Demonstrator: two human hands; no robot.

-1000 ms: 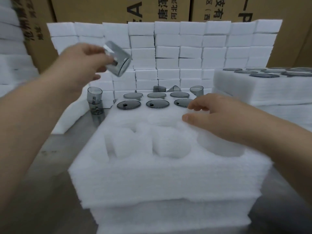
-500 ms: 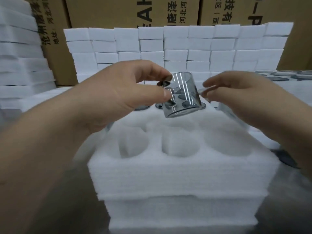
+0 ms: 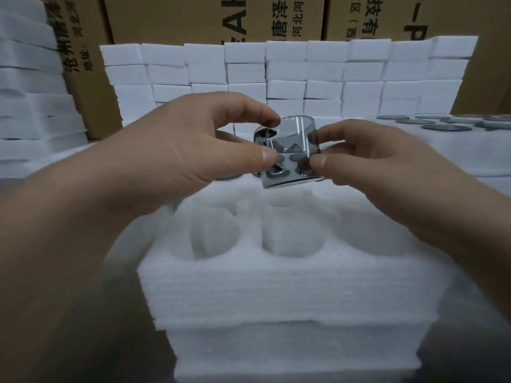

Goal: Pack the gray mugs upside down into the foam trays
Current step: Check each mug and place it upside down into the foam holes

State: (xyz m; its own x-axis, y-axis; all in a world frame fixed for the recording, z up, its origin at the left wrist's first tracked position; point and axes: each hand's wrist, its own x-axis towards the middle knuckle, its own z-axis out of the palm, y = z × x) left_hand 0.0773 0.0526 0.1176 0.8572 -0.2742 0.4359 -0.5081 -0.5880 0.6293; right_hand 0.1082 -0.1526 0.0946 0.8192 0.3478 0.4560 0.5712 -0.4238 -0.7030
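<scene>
While the left hand (image 3: 177,150) and right hand (image 3: 373,158) each pinch one side of the translucent gray mug (image 3: 290,150), it hangs, apparently mouth-down, above the foam tray (image 3: 276,288), just beyond the empty near-middle pocket (image 3: 290,236), likely being squared up for insertion.

Words are showing only at the back. The left brown box (image 3: 83,87) is carrying black Chinese writing turned sideways. It is starting with 沧州, and the small word 地址 is sitting beside it. The middle brown box (image 3: 171,20) is showing big black letters, an E and an A, cut off at the top edge. Next to them it is showing 唐泽 and a smaller 河北河. The right brown box (image 3: 456,20) is showing 技有, a small (西, and a big P.
</scene>
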